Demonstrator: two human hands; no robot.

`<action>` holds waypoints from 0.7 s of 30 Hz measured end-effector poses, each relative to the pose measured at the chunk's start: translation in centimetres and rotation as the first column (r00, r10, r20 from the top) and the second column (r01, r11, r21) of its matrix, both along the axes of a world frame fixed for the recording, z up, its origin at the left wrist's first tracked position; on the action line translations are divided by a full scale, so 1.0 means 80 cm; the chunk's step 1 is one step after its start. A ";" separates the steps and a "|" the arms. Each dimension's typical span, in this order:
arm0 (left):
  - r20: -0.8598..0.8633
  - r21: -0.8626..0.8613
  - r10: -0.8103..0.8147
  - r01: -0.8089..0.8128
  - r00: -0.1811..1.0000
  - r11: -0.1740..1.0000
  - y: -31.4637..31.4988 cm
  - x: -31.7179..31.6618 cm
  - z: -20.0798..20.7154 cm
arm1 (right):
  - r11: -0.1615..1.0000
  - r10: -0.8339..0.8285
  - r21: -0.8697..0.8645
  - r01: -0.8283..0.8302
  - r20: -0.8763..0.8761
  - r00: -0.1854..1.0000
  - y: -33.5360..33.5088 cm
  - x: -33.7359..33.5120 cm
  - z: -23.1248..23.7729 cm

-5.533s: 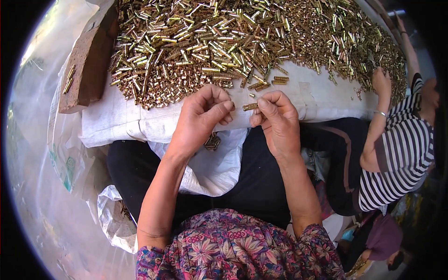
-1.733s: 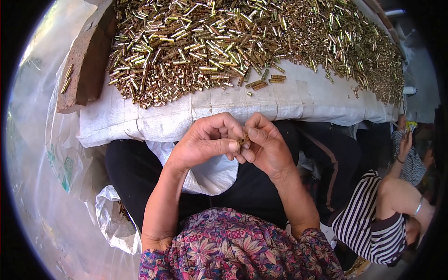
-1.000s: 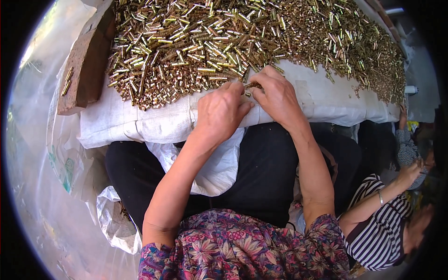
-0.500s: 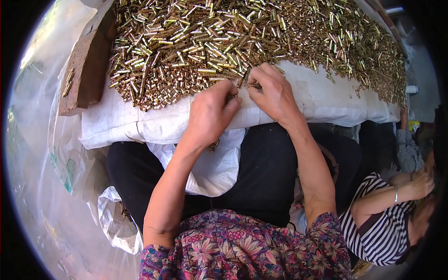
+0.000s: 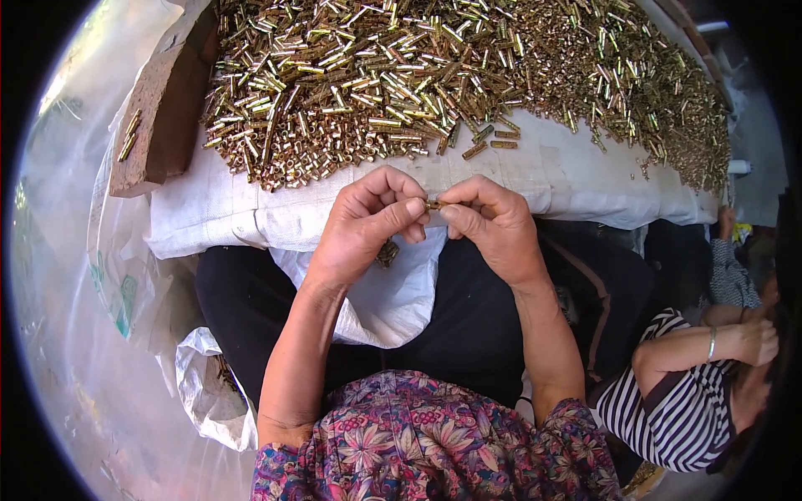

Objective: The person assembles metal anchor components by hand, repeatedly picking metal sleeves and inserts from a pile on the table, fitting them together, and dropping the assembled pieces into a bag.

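Note:
My left hand (image 5: 372, 219) and my right hand (image 5: 494, 224) meet above the near edge of the white cloth. Both are closed in a pinch, thumb against fingers, on a small brass-coloured metal piece (image 5: 433, 204) that bridges the two fingertips. Its ends are covered by the fingers, so its full shape is hidden. Beyond them lies a wide heap of thin brass-coloured metal tubes (image 5: 359, 75). Short ring-like sleeves (image 5: 301, 154) are gathered at the heap's near left edge. Several loose tubes (image 5: 504, 144) lie on the cloth just past my right hand.
A brick-like brown block (image 5: 159, 125) borders the heap on the left, with a few tubes on top. White sacking (image 5: 388, 309) hangs over my lap, some metal pieces in it. A white bag (image 5: 209, 401) stands lower left. A person in a striped top (image 5: 668, 409) sits at right.
Both hands have drawn back from the heap's edge toward me and come together, the small metal piece now showing between them. Several loose tubes have come into view where my right hand was.

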State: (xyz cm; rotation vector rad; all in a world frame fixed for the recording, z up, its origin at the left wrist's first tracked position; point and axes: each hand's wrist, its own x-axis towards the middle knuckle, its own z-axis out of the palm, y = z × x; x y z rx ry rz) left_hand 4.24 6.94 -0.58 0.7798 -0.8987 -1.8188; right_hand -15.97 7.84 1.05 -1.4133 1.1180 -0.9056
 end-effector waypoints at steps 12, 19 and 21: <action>-0.137 0.076 -0.054 0.065 0.989 0.995 0.006 0.002 -0.005 | 1.000 -0.013 -0.002 0.014 0.073 0.997 0.013 0.004 -0.003; 0.200 -0.082 -0.031 0.048 0.979 0.995 0.009 -0.001 0.007 | 0.991 -0.038 -0.127 0.033 -0.036 0.999 0.017 0.002 -0.009; 0.233 -0.099 -0.040 0.065 0.972 0.993 0.010 0.000 0.005 | 0.999 0.004 -0.042 -0.001 0.062 0.998 0.019 -0.004 -0.014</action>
